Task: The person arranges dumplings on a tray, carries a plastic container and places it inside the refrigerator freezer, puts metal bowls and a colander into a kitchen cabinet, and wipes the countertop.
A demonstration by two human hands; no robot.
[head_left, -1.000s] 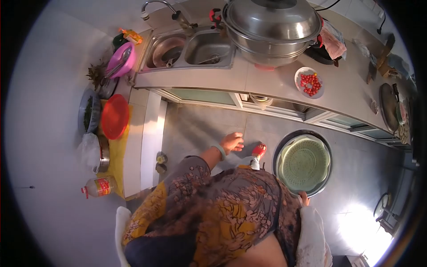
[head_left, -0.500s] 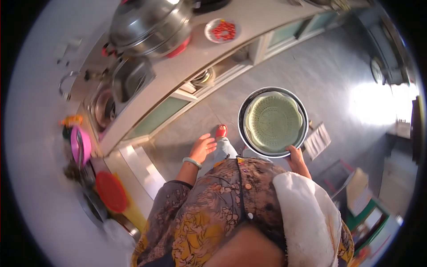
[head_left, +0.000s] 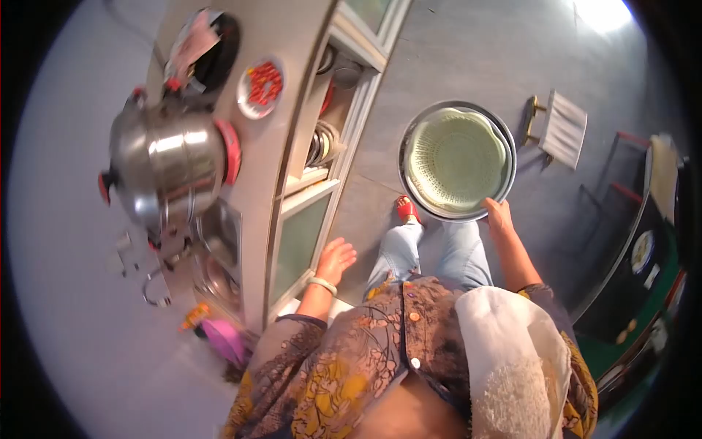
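Observation:
My right hand (head_left: 499, 216) grips the near rim of a round metal basin (head_left: 404, 159), held out in front of my legs above the floor. Inside the basin sits a pale green plastic colander (head_left: 457, 157) with a wavy rim and many small holes. Nothing shows in the colander. My left hand (head_left: 337, 261) hangs free with its fingers stretched, near the cabinet door. A pale bangle (head_left: 322, 284) is on that wrist.
Along the left runs a counter (head_left: 267, 157) with a large steel steamer pot (head_left: 172, 157), a plate of red pieces (head_left: 263, 88) and a sink (head_left: 218, 227). Open shelves hold stacked dishes (head_left: 322, 143). A small stool (head_left: 563, 128) stands on the floor at the right.
My view has turned, so the counter now runs down the left side. The basin and colander stay in my right hand and sit slightly higher in view. My left hand remains free.

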